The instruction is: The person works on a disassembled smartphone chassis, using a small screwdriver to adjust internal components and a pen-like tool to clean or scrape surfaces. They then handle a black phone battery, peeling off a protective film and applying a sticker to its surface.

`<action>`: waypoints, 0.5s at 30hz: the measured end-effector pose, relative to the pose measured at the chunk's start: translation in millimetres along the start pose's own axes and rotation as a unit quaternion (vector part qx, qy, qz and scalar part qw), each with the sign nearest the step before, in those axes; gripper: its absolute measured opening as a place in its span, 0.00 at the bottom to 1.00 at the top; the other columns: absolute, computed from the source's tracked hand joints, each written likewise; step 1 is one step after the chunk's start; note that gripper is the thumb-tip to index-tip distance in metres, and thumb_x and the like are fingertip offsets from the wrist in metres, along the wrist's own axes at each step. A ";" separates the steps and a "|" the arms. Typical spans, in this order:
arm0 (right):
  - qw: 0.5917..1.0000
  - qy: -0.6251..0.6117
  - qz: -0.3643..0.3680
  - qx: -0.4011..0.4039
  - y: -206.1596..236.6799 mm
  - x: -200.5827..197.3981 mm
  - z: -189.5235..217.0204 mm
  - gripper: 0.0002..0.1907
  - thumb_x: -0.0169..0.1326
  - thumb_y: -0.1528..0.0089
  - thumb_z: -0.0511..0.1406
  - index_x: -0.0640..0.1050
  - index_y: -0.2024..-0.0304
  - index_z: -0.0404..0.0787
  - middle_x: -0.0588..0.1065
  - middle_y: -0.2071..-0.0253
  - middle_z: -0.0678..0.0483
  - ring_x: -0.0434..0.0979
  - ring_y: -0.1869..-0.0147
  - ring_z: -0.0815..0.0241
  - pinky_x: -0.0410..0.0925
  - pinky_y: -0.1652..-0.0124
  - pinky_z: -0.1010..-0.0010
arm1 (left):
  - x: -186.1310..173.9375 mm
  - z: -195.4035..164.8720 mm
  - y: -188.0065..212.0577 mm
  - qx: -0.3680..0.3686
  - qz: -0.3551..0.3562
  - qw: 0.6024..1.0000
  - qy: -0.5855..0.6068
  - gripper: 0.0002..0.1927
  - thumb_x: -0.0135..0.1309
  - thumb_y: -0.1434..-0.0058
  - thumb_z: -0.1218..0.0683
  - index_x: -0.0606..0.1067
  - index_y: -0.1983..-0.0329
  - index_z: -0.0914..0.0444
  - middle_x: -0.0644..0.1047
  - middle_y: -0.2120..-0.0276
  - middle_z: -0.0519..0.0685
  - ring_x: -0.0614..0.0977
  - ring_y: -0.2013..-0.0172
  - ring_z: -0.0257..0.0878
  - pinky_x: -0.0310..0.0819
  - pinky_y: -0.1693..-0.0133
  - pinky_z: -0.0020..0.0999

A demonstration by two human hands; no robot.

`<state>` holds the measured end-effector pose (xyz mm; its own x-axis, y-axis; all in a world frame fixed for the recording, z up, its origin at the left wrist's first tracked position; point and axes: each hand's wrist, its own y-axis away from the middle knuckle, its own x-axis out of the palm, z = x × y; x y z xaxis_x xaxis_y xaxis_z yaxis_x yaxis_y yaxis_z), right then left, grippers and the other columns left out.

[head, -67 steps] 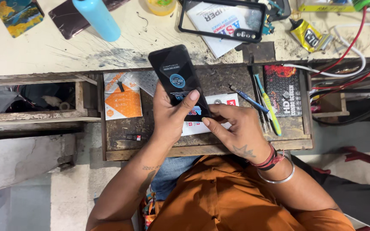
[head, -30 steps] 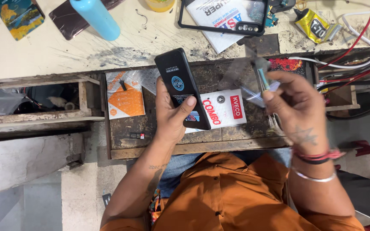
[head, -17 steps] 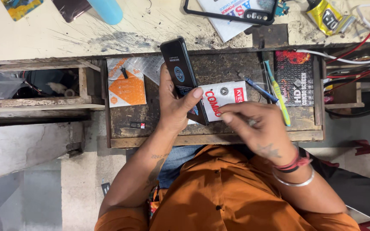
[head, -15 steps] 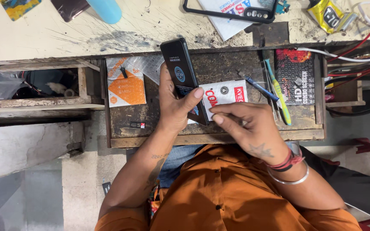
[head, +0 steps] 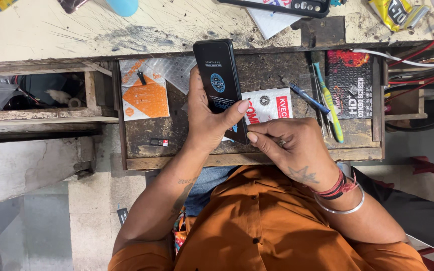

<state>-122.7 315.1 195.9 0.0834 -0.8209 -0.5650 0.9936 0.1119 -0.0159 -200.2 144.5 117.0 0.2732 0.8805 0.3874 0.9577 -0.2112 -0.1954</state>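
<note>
Over an open wooden drawer (head: 177,161), the left hand (head: 208,119) holds a black phone (head: 220,88). The fingers wrap around the back of the phone and the thumb (head: 238,109) presses on its front, near the lower end. The phone is tilted, with its top end pointing away from the person. It has a round blue sticker on its dark face.

The right hand (head: 290,148) is just beside the bottom end of the phone. Its fingers are curled and pressed together, and the fingertips (head: 252,137) touch the phone's bottom corner. I cannot tell if they pinch something small there. A red band and a silver bangle (head: 341,208) sit on this wrist.

Under the hands, inside the drawer, lies a white packet (head: 269,103) with red print. To the left lies an orange and white packet (head: 144,90). To the right lie a blue pen (head: 307,98), a green and yellow tool (head: 330,103), and a dark packet (head: 355,83) with red on top.

Above the drawer is a scratched, pale table (head: 126,25). On it, at the top, sit a black phone case (head: 277,5) and a yellow tube (head: 395,12). Red and white wires (head: 418,55) run along the right side. The person wears an orange shirt (head: 267,226).
</note>
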 end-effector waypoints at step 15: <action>0.990 0.109 -0.035 -0.087 -1.4 2.3 4.9 0.07 0.62 0.38 0.35 0.84 0.58 0.40 0.80 0.70 0.48 0.82 0.69 0.50 0.72 0.68 0.64 | 0.1 2.2 0.8 0.016 -0.011 0.999 -0.030 0.42 0.71 0.38 0.53 0.58 0.29 0.65 0.70 0.49 0.45 0.72 0.50 0.29 0.71 0.46 0.25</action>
<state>-123.5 310.3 198.7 -0.0231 -0.6921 -0.7214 0.9664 0.1693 -0.1934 -199.6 145.4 114.9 0.2444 0.9092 0.3370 0.9599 -0.1777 -0.2168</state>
